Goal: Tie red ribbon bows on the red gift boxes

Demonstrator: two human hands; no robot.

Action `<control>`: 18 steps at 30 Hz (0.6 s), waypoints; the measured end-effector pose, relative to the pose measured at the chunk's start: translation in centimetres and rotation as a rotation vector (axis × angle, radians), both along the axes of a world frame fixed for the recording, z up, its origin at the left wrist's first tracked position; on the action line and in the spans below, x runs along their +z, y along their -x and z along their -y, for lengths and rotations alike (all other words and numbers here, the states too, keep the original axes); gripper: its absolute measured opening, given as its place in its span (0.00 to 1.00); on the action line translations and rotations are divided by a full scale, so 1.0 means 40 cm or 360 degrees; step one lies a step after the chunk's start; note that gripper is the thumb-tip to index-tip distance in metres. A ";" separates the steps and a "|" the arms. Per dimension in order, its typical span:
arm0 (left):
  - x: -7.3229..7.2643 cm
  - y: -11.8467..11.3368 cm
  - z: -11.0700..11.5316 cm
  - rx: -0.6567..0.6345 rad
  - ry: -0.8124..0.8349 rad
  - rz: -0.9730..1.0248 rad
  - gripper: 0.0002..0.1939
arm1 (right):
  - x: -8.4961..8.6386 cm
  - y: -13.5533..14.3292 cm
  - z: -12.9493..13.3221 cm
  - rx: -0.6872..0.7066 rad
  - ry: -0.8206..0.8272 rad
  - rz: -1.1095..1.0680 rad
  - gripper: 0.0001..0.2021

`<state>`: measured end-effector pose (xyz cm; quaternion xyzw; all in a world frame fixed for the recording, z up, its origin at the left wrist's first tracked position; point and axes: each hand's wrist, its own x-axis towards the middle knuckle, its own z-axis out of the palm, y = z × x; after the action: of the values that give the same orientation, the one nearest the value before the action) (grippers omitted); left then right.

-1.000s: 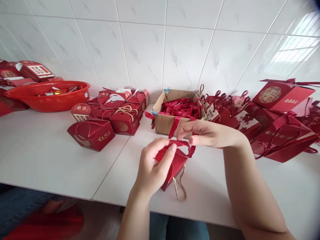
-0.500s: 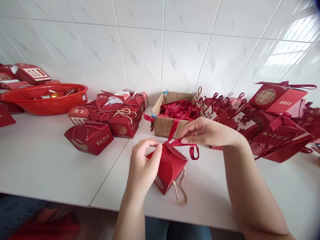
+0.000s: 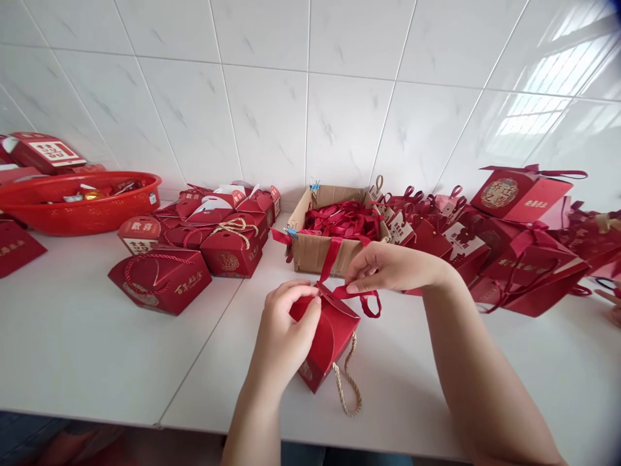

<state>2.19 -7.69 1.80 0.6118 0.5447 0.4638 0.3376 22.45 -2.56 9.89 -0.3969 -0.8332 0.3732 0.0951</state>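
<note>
Head camera, looking down at a white tabletop (image 3: 97,349): a small red gift box (image 3: 328,336) sits near the front edge, between the person's two hands, its curved top flaps folded shut into a rounded peak. The card is a deep, matte red with a faint gold emblem low on the front face (too small to read). A beige twisted cord handle (image 3: 347,387) hangs loose from its right side and loops onto the table. A narrow red ribbon (image 3: 361,299) runs across the top of the box and ends in a loop to the right.

The left hand (image 3: 284,336) wraps the box's left side, fingers curled, thumb and forefinger pinched at the peak of the flaps. The right hand (image 3: 388,266) hovers just above the box, fingertips pinched together on the ribbon.

Just behind the hands stands an open cardboard box (image 3: 317,249) filled with more red ribbons, a strand trailing over its front wall. To the left is a cluster of finished red boxes (image 3: 204,226), and beyond them a red plastic basket (image 3: 72,210). To the right, larger red boxes (image 3: 514,259) with ribbon ties crowd the table against the white tiled wall (image 3: 272,110).
</note>
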 end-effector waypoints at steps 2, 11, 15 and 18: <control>0.000 -0.002 -0.001 -0.0028 0.0001 0.0022 0.08 | 0.001 0.000 0.000 -0.0006 -0.0002 -0.0014 0.14; -0.001 -0.009 -0.001 -0.0104 -0.0047 0.0055 0.08 | 0.011 -0.005 0.013 -0.0032 0.0009 -0.0101 0.12; -0.001 -0.022 -0.001 -0.0159 -0.0097 0.0016 0.08 | 0.008 -0.006 0.007 -0.0043 0.0019 -0.0012 0.15; -0.003 -0.027 -0.002 -0.0162 -0.0136 -0.0017 0.07 | 0.007 -0.004 0.004 -0.0053 -0.0005 0.0109 0.15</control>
<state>3.28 -7.61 1.67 0.6550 0.4944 0.4656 0.3313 22.62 -2.72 10.16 -0.4232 -0.8298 0.3563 0.0733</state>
